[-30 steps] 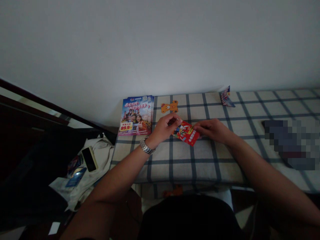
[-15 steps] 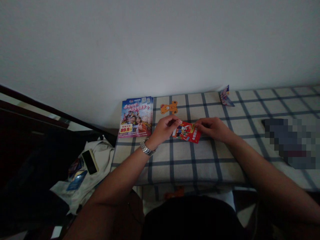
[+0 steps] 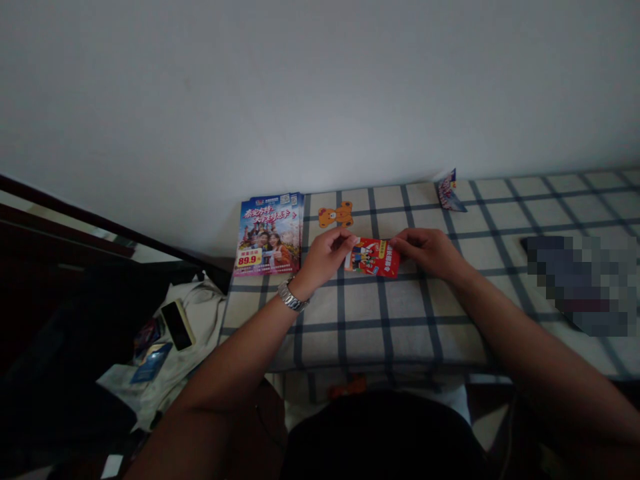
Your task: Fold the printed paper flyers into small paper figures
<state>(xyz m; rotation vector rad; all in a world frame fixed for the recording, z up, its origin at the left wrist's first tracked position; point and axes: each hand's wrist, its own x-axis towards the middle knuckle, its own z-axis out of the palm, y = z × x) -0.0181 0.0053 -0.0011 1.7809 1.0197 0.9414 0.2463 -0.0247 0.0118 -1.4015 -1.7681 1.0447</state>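
Note:
A small red printed paper (image 3: 375, 259), with cartoon figures and lettering on it, is held between my two hands above the checked cloth (image 3: 365, 330). My left hand (image 3: 327, 257), below a metal wristwatch (image 3: 293, 295), pinches the paper's left end with thumb and fingers. At its right end, my right hand (image 3: 429, 251) grips the upper corner, fingers closed. Whether the paper is folded or a single sheet I cannot tell. Just beyond my left hand lies a teddy bear print (image 3: 336, 215) on the cloth.
Left of my hands lies a stack of flyers (image 3: 267, 233). A folded flyer (image 3: 451, 192) stands near the wall. To the right is a dark, blurred-out object (image 3: 575, 280). Lower left, a phone (image 3: 177, 325) and a blue packet (image 3: 150, 363) rest on white material.
My hands still hold the red paper. It has turned slightly, its right end now higher and its lower edge more level. The view has shifted a little.

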